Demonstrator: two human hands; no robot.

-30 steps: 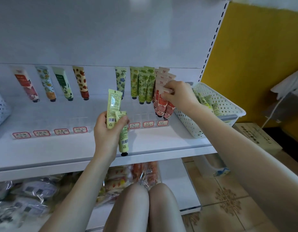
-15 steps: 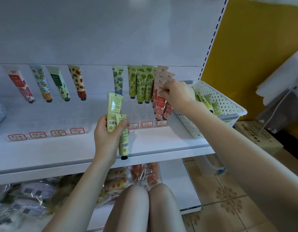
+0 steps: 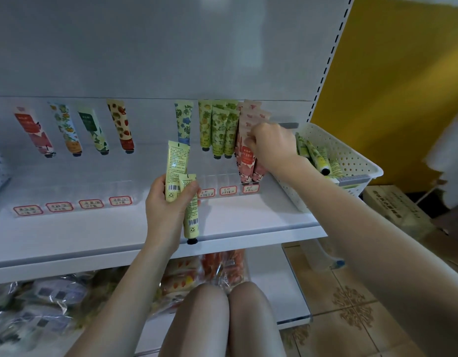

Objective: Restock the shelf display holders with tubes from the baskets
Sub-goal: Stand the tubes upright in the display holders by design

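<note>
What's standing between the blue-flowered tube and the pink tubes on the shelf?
In the head view, green fruit-patterned tubes, standing caps down, fill the stretch between the blue-flowered tube and the pink tubes the right hand holds.

Only one cam here, wide-angle, strapped on my head. It faces forward and down at the shelf (image 3: 94, 235) from close up, so the back panel (image 3: 145, 47) fills the top and my knees (image 3: 222, 300) poke in at the bottom edge. My left grip (image 3: 168, 202) and right grip (image 3: 273, 145) sit mid-frame, basket (image 3: 361, 161) off to the right, floor (image 3: 351, 318) bottom right.
</note>
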